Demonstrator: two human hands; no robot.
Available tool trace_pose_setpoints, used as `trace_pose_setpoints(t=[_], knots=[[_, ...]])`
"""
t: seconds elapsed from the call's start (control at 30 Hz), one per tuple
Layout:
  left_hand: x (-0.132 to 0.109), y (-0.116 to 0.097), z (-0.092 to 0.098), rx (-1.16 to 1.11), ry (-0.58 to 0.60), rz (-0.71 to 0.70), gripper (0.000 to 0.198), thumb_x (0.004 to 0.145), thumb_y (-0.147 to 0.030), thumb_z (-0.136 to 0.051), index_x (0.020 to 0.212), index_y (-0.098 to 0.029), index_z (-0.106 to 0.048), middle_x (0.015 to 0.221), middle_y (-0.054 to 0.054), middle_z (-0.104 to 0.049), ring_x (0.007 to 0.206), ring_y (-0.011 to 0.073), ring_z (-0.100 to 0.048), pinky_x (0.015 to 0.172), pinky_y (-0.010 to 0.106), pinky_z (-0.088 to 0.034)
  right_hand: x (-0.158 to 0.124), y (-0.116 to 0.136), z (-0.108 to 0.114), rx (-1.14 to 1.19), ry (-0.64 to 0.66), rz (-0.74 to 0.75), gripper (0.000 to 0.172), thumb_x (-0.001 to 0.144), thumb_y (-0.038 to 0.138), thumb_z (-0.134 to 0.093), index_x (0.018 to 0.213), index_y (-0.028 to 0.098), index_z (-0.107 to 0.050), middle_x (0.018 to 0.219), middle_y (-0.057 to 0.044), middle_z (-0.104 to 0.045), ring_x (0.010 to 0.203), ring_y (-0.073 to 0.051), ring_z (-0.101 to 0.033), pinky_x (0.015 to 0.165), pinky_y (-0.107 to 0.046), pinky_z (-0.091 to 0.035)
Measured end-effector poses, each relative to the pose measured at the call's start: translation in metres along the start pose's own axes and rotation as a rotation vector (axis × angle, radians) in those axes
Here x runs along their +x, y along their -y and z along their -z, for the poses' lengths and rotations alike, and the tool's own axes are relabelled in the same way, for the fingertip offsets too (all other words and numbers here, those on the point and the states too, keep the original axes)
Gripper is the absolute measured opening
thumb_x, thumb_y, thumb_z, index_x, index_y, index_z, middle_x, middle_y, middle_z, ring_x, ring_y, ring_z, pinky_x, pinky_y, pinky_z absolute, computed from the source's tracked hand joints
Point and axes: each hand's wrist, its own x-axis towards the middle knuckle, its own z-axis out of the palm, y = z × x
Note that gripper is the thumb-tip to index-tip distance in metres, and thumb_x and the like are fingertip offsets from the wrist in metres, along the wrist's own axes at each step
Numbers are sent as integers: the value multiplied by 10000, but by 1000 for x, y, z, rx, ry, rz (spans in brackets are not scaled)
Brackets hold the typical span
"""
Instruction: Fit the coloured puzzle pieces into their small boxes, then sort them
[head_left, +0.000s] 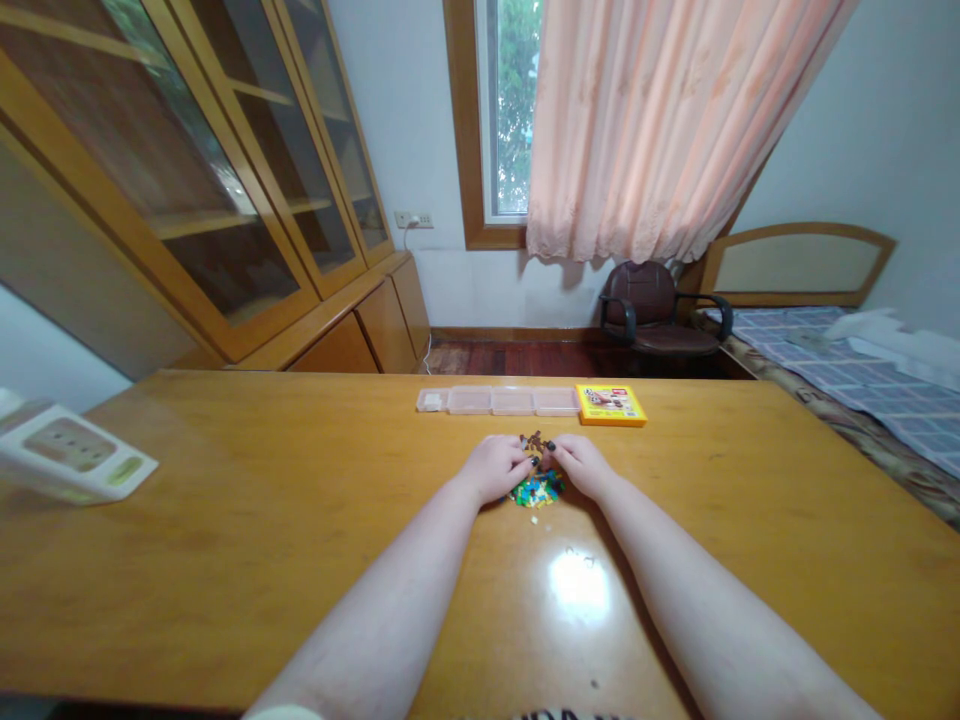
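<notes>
Both my hands meet at the middle of the wooden table. My left hand and my right hand are closed in pinches on a small brown brick model held between their fingertips. Just below the hands lies a small heap of tiny coloured bricks, blue, green and yellow. One pale loose piece lies slightly nearer to me than the heap.
A clear plastic compartment box and a yellow box lie beyond the hands. A white carton sits at the table's left edge. Behind the table are a glass-fronted cabinet, a dark chair and a bed.
</notes>
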Motion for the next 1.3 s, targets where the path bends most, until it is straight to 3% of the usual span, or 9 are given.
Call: trace_pose_setpoints(t=[0.23, 0.37, 0.6, 0.83, 1.1, 1.3], knots=[[1, 1, -1, 70, -65, 99, 349, 888, -315, -404, 724, -185, -682, 718, 37, -587, 701, 147, -528, 663, 255, -379, 0, 0, 0, -29, -46, -31, 443, 915, 374, -330, 771, 156, -687, 775, -77, -673, 745, -196, -589, 717, -290, -417], [1, 3, 0, 102, -113, 173, 366, 891, -293, -376, 707, -181, -673, 693, 35, -572, 679, 147, -521, 638, 255, -362, 0, 2, 0, 77, 27, 47, 479, 928, 428, -323, 787, 163, -696, 771, -66, -669, 747, -185, -586, 730, -283, -420], [0, 2, 1, 78, -80, 171, 384, 887, -307, -378, 689, -188, -684, 666, 30, -579, 641, 144, -504, 611, 259, -334, 1, 8, -1, 137, 145, 176, 495, 930, 482, -315, 833, 172, -689, 816, -61, -669, 792, -188, -577, 775, -292, -415], [1, 5, -1, 73, -135, 256, 401, 890, -304, -361, 654, -174, -657, 664, 29, -560, 651, 142, -495, 610, 259, -311, 2, 10, -1, 42, 139, 165, 527, 902, 548, -330, 819, 172, -689, 784, -78, -660, 771, -204, -572, 761, -305, -419], [0, 5, -2, 71, -154, 288, 419, 898, -326, -348, 657, -179, -657, 659, 28, -546, 652, 145, -487, 597, 261, -293, 2, 7, -1, -19, 120, 183, 483, 937, 441, -313, 797, 169, -686, 728, -60, -653, 705, -185, -550, 709, -295, -402], [0, 6, -2, 62, -133, 271, 409, 897, -313, -356, 674, -177, -670, 685, 30, -567, 664, 140, -501, 612, 254, -315, 2, 0, 2, -184, -3, 80, 418, 927, 301, -329, 730, 165, -672, 673, -53, -634, 682, -181, -515, 681, -290, -361]])
